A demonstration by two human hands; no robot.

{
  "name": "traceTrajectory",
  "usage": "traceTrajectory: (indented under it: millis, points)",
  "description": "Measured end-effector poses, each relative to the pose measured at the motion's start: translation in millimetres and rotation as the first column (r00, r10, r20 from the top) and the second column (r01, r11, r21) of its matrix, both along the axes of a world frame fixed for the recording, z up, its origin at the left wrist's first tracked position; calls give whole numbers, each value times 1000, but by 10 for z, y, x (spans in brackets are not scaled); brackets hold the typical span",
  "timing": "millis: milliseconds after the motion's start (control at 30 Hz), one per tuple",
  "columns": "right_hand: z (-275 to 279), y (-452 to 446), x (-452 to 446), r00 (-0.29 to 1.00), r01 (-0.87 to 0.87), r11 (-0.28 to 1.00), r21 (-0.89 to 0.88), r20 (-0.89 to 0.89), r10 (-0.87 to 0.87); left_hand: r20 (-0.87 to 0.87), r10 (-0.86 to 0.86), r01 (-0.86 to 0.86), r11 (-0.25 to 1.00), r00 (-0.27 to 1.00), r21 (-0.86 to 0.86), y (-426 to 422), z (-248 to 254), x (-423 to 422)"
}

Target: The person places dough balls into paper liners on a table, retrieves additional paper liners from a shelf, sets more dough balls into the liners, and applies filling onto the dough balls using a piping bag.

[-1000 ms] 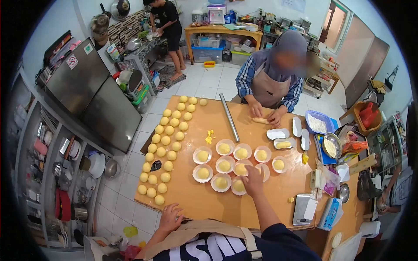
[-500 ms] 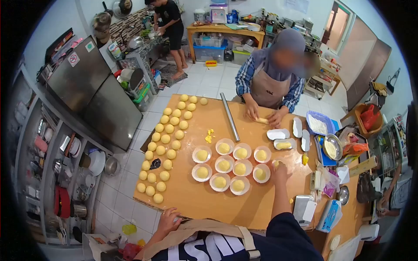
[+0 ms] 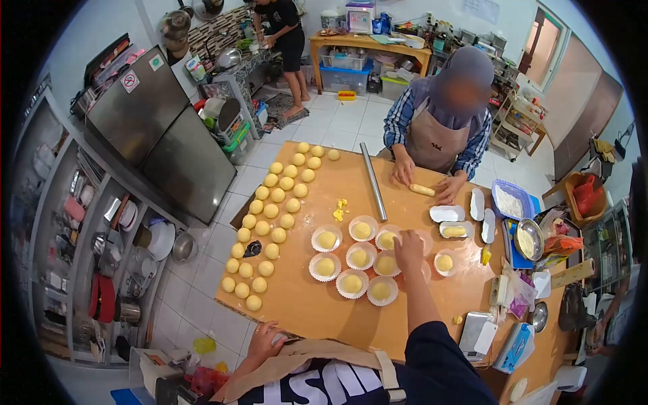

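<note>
My right hand (image 3: 409, 254) is over the right part of a group of white paper cups, each with a pale yellow dough ball in it. Its fingers point down close to a cup (image 3: 388, 237), and what they touch is hidden. One filled cup (image 3: 444, 263) stands to the right of the hand. Two cups behind the wrist are partly covered. My left hand (image 3: 266, 341) rests at the near table edge, its fingers stretched out and holding nothing. Rows of bare dough balls (image 3: 278, 195) lie along the table's left side.
A metal rod (image 3: 373, 181) lies across the far side. Opposite, a person (image 3: 439, 128) has both hands by a dough roll (image 3: 423, 190). Oblong paper cups (image 3: 447, 214), a flour basket (image 3: 511, 200), a metal bowl (image 3: 529, 239) and a scale (image 3: 476, 335) are at right.
My right hand has moved left from the right end of the cups, where a filled cup now stands. The person opposite has drawn their hands apart around the dough roll. The view has shifted slightly.
</note>
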State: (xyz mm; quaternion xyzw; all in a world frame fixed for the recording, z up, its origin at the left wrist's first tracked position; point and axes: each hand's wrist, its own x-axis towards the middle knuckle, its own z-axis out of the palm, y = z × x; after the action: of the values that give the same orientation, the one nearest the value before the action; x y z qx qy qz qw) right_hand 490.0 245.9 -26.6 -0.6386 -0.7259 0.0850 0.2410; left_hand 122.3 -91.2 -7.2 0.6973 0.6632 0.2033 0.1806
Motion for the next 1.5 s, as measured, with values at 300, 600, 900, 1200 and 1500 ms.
traceTrajectory:
  millis: [300,600,900,1200,1500]
  points:
    - [-95,-83,-186,952,-114,962,-250,249,178,13,8,-9,999,1000,51,-60,-52,-43]
    - [-80,-105,-208,958,-74,965,-252,250,138,24,20,-20,999,1000,31,-59,-24,-47]
    - [43,-41,-493,992,-115,987,112,68,108,29,43,-42,999,999,-30,-44,67,-19]
    - [-15,-19,-943,958,-226,968,-109,156,241,22,174,-168,973,985,-156,-42,53,-237]
    - [-11,-1349,-791,972,-210,977,-20,102,211,-241,57,-79,993,969,-85,402,-230,-771]
